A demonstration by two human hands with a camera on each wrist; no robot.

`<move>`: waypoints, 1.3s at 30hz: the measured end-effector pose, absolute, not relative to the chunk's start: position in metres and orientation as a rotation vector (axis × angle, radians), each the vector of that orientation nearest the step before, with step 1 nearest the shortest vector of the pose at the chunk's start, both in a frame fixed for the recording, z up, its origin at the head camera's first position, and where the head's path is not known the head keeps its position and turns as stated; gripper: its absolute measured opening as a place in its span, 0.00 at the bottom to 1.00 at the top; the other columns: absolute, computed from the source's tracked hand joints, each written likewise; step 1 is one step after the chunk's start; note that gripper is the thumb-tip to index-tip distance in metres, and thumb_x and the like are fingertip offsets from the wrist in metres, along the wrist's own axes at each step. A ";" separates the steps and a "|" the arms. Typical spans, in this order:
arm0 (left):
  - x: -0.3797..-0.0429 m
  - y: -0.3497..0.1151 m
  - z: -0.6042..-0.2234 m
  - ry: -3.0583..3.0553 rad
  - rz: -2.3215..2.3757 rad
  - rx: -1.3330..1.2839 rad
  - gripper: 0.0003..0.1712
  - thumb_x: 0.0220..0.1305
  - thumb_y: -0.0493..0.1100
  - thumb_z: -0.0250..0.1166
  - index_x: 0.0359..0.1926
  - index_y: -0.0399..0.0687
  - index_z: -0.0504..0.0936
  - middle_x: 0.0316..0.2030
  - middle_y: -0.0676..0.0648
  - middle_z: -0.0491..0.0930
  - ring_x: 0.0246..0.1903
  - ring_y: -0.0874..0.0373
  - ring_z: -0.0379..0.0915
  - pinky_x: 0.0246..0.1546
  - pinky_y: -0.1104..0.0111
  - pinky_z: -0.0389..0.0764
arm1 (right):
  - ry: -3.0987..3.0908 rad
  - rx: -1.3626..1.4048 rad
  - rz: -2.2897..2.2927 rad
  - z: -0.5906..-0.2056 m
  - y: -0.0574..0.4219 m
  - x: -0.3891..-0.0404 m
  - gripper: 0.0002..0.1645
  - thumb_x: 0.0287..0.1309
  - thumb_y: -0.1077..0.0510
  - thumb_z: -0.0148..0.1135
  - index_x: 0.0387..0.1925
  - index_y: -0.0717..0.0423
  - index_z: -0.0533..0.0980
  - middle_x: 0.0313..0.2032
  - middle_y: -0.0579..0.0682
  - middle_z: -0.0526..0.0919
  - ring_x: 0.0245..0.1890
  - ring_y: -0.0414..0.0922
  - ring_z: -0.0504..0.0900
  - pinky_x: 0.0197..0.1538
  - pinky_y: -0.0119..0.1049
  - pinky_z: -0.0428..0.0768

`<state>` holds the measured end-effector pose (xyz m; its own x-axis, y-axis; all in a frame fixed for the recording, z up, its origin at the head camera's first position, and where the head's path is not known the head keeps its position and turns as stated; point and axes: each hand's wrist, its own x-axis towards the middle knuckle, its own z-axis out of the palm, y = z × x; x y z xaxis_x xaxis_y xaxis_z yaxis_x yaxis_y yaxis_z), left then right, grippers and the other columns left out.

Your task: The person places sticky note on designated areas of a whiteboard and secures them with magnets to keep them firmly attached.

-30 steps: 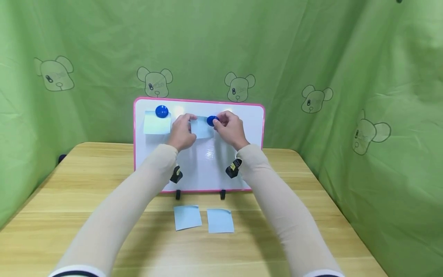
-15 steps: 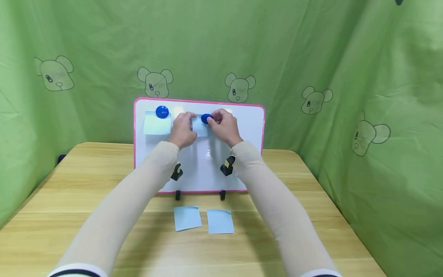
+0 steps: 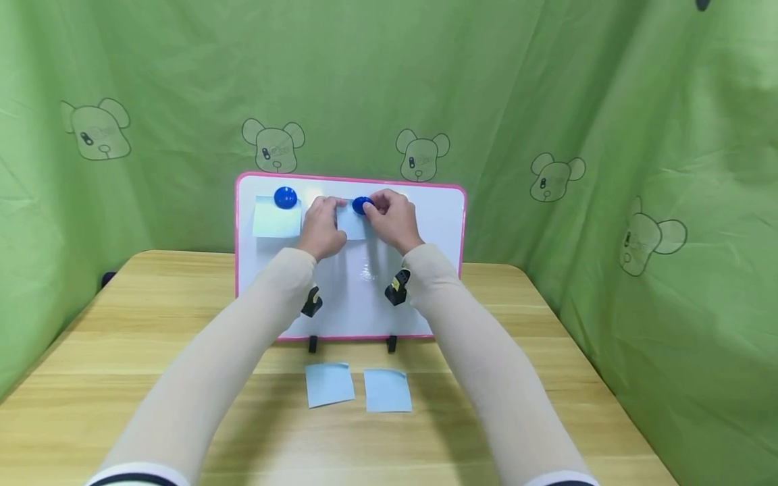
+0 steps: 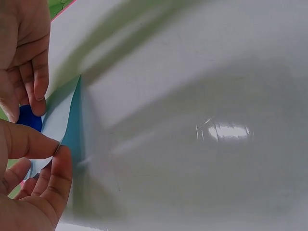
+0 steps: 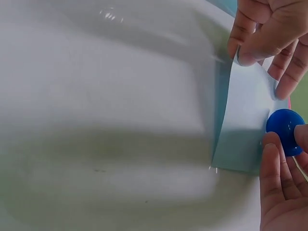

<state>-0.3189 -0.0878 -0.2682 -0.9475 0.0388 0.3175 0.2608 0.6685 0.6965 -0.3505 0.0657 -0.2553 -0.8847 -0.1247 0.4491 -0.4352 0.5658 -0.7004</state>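
Between its thumb and fingers my left hand pinches the left side of a light blue sticky note against the whiteboard. My right hand grips a round blue magnet at the note's upper right. In the right wrist view the magnet meets the note's top edge, and the note bows away from the board. The left wrist view has the left hand holding the note's edge. Whether the magnet touches the board is hidden.
A second blue magnet holds another sticky note at the board's upper left. Two more notes, a left one and a right one, lie on the wooden table. Black feet support the board. Green curtain hangs behind.
My right hand has brought the magnet left and slightly up, onto the note's top area, then nearly stopped. The left hand keeps its pinch on the note with hardly any movement.
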 end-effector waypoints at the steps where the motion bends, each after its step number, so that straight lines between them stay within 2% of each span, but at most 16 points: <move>1: -0.319 -0.088 -0.268 -2.607 -1.152 -0.239 0.37 0.49 0.26 0.63 0.64 0.40 0.69 0.57 0.40 0.66 0.51 0.48 0.66 0.56 0.60 0.72 | -2.454 0.454 1.229 -0.255 0.066 -0.351 0.13 0.62 0.57 0.62 0.44 0.62 0.79 0.38 0.54 0.84 0.37 0.45 0.80 0.43 0.33 0.79; 19: -0.320 -0.087 -0.267 -2.578 -1.141 -0.236 0.38 0.47 0.25 0.63 0.64 0.39 0.69 0.60 0.39 0.66 0.57 0.46 0.65 0.62 0.59 0.68 | -2.446 0.394 1.169 -0.251 0.061 -0.360 0.14 0.64 0.56 0.61 0.47 0.61 0.79 0.38 0.53 0.82 0.38 0.45 0.78 0.44 0.34 0.78; 39: -0.323 -0.086 -0.268 -2.574 -1.132 -0.251 0.38 0.47 0.24 0.62 0.64 0.39 0.69 0.60 0.39 0.67 0.58 0.46 0.65 0.63 0.60 0.67 | -2.463 0.348 1.068 -0.249 0.058 -0.364 0.16 0.64 0.55 0.61 0.50 0.59 0.79 0.39 0.53 0.82 0.39 0.45 0.79 0.44 0.35 0.79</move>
